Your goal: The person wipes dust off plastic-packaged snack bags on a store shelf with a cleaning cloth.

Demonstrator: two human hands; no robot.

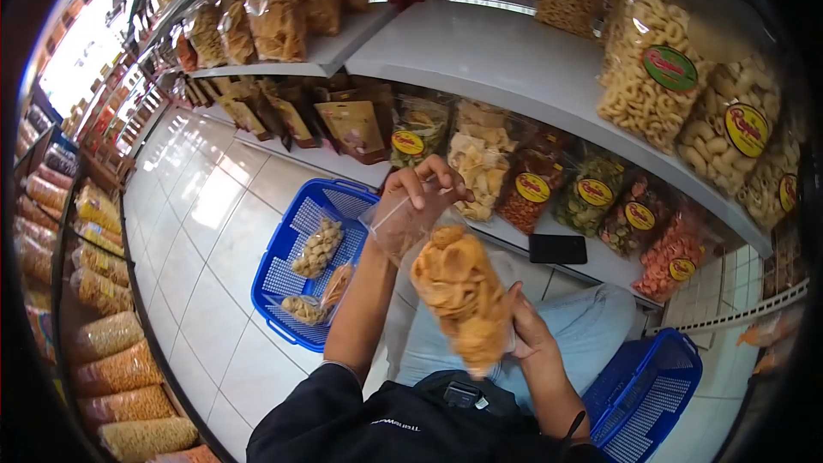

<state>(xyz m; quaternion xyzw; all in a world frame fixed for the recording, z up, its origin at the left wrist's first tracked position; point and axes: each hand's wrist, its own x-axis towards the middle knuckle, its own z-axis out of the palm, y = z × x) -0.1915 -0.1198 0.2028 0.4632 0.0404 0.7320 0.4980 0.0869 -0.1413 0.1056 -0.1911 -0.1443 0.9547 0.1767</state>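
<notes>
A clear plastic bag of orange-brown chips (459,291) hangs over my lap, tilted, in the middle of the view. My left hand (420,189) is at the bag's top, its fingers bent round the clear, loose plastic. Lower down, my right hand (530,326) grips the side of the same bag, with the thumb along its edge. Part of the right hand's fingers is hidden behind the bag.
A blue basket (270,309) with several snack bags stands on the tiles at left; another blue basket (686,377) is at lower right. Shelves (480,47) of packaged snacks run ahead. A black phone (557,249) lies on the lower shelf.
</notes>
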